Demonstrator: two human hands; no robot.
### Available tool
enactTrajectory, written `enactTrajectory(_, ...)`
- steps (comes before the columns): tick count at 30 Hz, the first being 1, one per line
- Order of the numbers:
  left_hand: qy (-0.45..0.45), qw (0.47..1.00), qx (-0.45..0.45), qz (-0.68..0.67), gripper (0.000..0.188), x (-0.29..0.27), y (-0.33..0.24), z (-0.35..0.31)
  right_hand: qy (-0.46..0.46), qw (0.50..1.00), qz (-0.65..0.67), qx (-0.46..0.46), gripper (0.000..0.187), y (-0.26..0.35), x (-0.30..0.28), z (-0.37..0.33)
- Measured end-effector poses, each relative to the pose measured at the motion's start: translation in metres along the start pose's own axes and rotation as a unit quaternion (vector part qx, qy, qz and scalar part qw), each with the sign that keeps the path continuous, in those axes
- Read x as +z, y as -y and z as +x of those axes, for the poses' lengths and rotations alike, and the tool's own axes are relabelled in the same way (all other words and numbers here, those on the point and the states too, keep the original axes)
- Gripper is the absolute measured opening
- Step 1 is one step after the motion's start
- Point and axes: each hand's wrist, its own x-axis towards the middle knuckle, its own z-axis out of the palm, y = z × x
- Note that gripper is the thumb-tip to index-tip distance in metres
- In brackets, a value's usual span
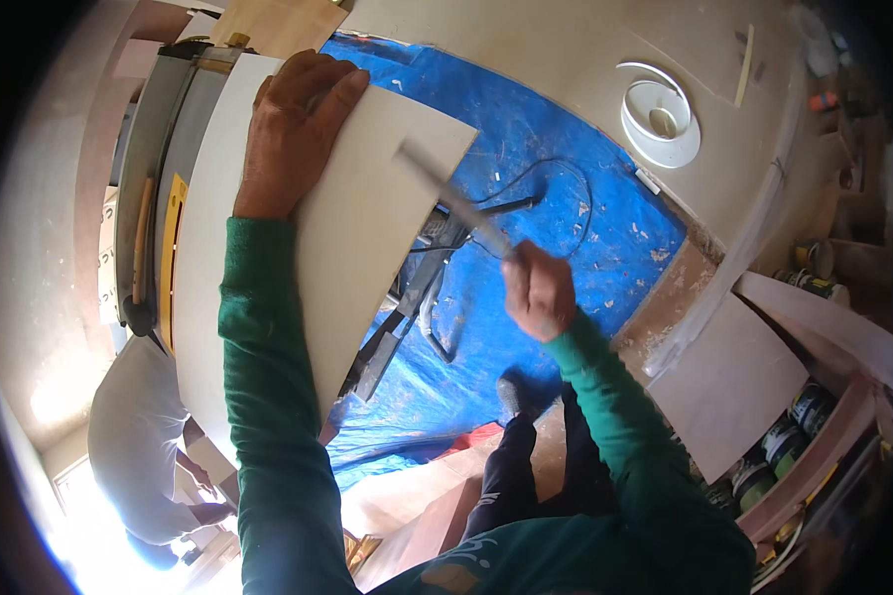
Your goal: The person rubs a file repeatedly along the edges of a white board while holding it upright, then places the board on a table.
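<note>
Panel [352, 228] smooth, matt; tarp [605, 238] creased, glossy plastic; sleeve [263, 367] matt cloth; blurred tool [456, 203] perhaps metal.

Pale script [474, 551] on green top [575, 555], letters [488, 498] on dark trousers [514, 466], dark characters [108, 211] on white surface [107, 233], labelled cans [812, 409]

Underfoot: a debris-flecked blue sheet [620, 243] spreads before me | Left: I have a pale wall [40, 218] | Near left: strong white light [60, 535] glares at me | Right: wooden shelving [826, 474] with cans [786, 438] | Far: smooth beige surface [536, 45]
</note>
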Motion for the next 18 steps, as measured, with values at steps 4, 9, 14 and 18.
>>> enactTrajectory(4,0.02,0.999,-0.017,-0.027,0.024,0.007,-0.012,0.01,-0.033,0.989,-0.112,-0.089,0.021,-0.007,-0.004,0.045)
enactTrajectory(9,0.004,1.0,-0.003,0.005,0.022,0.003,-0.008,0.003,-0.091,0.988,-0.091,-0.086,0.015,0.001,-0.013,0.047)
enactTrajectory(14,0.014,0.999,0.034,-0.024,0.023,0.007,-0.016,0.012,-0.031,0.994,-0.069,-0.073,0.021,-0.008,0.002,0.039)
enactTrajectory(18,0.007,0.999,-0.004,-0.034,0.023,0.008,-0.004,0.005,-0.067,0.997,-0.036,0.023,0.023,0.014,-0.011,0.092)
